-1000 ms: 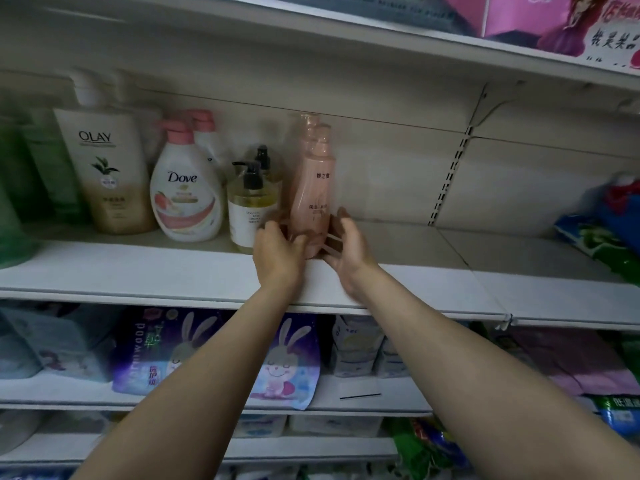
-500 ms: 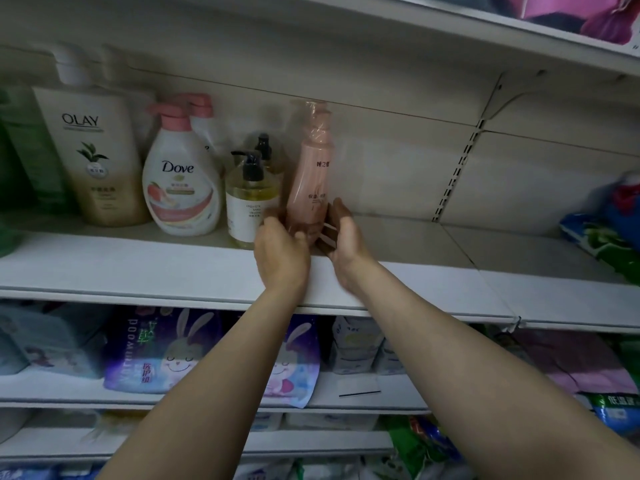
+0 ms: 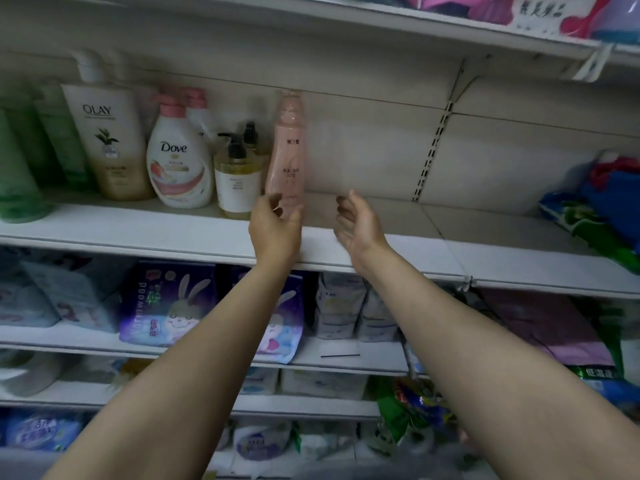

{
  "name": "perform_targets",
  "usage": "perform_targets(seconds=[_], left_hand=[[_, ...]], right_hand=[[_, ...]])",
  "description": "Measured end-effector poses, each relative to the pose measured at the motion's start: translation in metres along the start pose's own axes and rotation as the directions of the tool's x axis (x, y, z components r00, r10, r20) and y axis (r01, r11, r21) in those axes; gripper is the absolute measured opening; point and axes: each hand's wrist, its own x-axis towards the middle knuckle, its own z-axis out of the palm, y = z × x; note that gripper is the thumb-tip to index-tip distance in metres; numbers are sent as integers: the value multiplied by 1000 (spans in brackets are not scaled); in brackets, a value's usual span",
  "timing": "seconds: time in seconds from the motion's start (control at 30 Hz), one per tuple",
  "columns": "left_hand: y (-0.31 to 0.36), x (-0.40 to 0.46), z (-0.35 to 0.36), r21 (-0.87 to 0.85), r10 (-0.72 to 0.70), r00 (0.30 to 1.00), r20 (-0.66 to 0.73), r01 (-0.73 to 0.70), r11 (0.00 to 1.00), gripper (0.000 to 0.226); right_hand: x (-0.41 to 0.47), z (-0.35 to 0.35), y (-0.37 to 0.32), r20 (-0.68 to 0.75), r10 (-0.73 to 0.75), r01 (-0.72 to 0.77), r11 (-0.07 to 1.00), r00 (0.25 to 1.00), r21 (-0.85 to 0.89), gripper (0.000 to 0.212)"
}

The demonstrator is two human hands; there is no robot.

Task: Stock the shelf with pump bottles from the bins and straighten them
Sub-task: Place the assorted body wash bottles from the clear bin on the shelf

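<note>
A tall pink pump bottle (image 3: 286,157) stands upright on the white shelf (image 3: 138,233), just right of a clear amber bottle with a black pump (image 3: 237,178). My left hand (image 3: 275,230) is at the pink bottle's base, fingers curled around its lower left side. My right hand (image 3: 360,225) hovers apart from the bottle to its right, with the palm turned toward it and the fingers relaxed, holding nothing. Left of these stand a Dove bottle (image 3: 178,168) and a large Olay bottle (image 3: 107,140).
Green bottles (image 3: 20,168) fill the shelf's far left. Bare shelf board stretches right of the pink bottle up to blue and green packages (image 3: 602,209) at the far right. Another shelf hangs close overhead. Soft packs with rabbit prints (image 3: 169,303) sit on the shelf below.
My right hand has let go of the pink bottle's base and moved away to the right. My left hand stays at the base. The bottle stands in the same spot.
</note>
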Motion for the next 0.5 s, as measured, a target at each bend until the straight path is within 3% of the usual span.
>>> perform_targets(seconds=[0.1, 0.27, 0.5], left_hand=[[13, -35, 14, -186, -115, 992, 50, 122, 975, 43], [30, -89, 35, -471, -261, 944, 204, 328, 819, 29], [43, -171, 66, -486, -347, 885, 309, 461, 742, 15]], right_hand=[[-24, -24, -4, 25, -24, 25, 999, 999, -26, 52], [-63, -75, -12, 39, -49, 52, 995, 998, -87, 44], [-114, -152, -4, 52, -32, 40, 988, 998, -150, 20]])
